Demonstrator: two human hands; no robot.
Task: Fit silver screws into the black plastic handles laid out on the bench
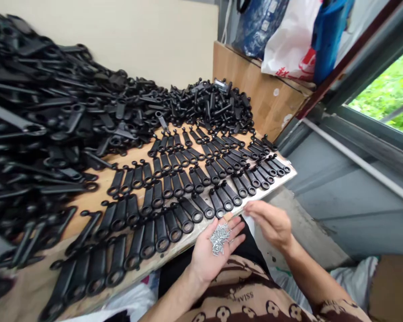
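Note:
My left hand (208, 255) is palm up at the table's front edge, its fingers spread and slightly cupped under a small heap of silver screws (220, 239). To its right, my right hand (272, 221) hovers just off the table edge with thumb and fingertips pinched together; whatever they hold, if anything, is too small to make out. Several rows of black ring-ended parts (201, 206) lie side by side on the wooden table (100, 179), their rings towards me and small ball ends pointing away.
A large pile of loose black parts (53, 107) fills the table's left, with a smaller pile (215, 103) at the back. Behind stand a wooden panel (248, 85), a white bag (289, 40) and a blue container (331, 40). A window (389, 89) is at the right.

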